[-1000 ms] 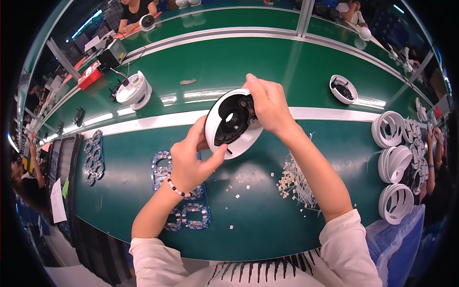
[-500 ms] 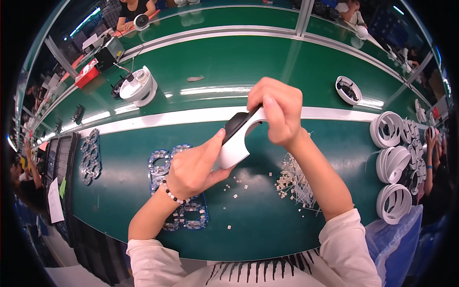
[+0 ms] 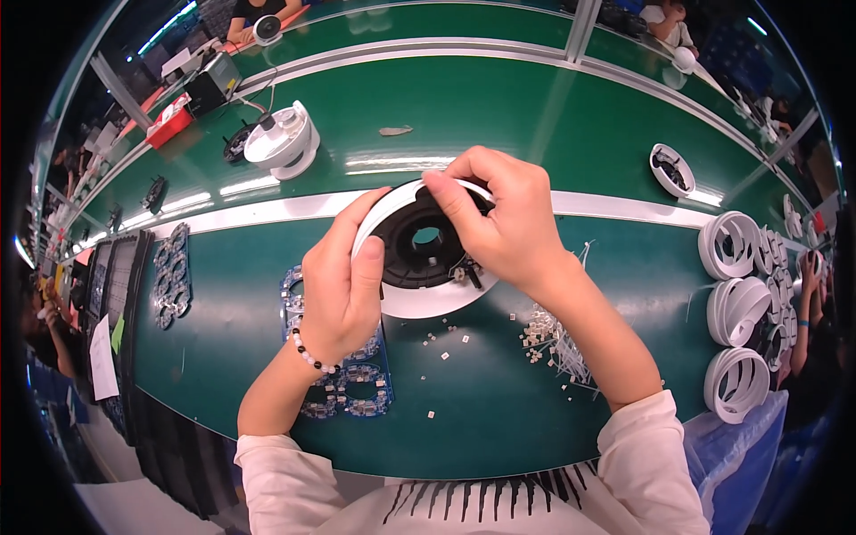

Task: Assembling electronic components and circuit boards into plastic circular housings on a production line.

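Between my two hands is a round white plastic housing (image 3: 423,306) with a black disc-shaped part (image 3: 406,250) inside it. The black part has a hole in its middle and a small connector near its lower right edge. My left hand (image 3: 343,276) grips the left side of the rim, thumb in front and fingers behind. At the upper right, my right hand (image 3: 504,214) holds the rim, its thumb on the inner edge. The housing is raised above the bench and its open face tilts toward me. Its far side is hidden.
Blue circuit boards (image 3: 361,392) lie below my left forearm, another blue board (image 3: 172,276) farther left. Small white connectors (image 3: 539,334) and wires are heaped by my right forearm. White rings (image 3: 736,385) stack at the right. A white assembly (image 3: 283,143) stands beyond the rail.
The housing has turned from edge-on to showing its open inner face. My left hand has shifted upward along its left side, and my right hand has moved slightly left and nearer.
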Motion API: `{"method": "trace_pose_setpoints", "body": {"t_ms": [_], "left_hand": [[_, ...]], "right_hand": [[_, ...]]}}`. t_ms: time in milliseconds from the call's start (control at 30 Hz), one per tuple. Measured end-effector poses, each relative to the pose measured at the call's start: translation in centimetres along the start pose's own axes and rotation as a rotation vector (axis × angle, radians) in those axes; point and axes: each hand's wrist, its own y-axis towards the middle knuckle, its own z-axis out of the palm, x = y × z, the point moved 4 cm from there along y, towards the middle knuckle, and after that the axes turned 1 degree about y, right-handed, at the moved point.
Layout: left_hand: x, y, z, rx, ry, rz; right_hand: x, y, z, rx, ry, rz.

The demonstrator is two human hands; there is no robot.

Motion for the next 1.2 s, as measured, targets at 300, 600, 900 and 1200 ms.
{"method": "trace_pose_setpoints", "body": {"t_ms": [300, 600, 900, 1200], "left_hand": [[1.2, 0.4, -0.6, -0.002, -0.05, -0.208], [1.9, 0.5, -0.7, -0.044, -0.236, -0.304], [1.8, 0.3, -0.5, -0.037, -0.096, -0.254], [4.4, 0.8, 0.0, -0.039, -0.309, -0.387]], "right_hand": [[0.3, -0.3, 2.0, 0.112, 0.06, 0.157], [-0.2, -0.4, 1.7, 0.11, 0.058, 0.221], [-0.7, -0.8, 1.8, 0.081, 0.041, 0.31], [-3.3, -0.7, 3.0, 0.038, 0.252, 0.418]]}}
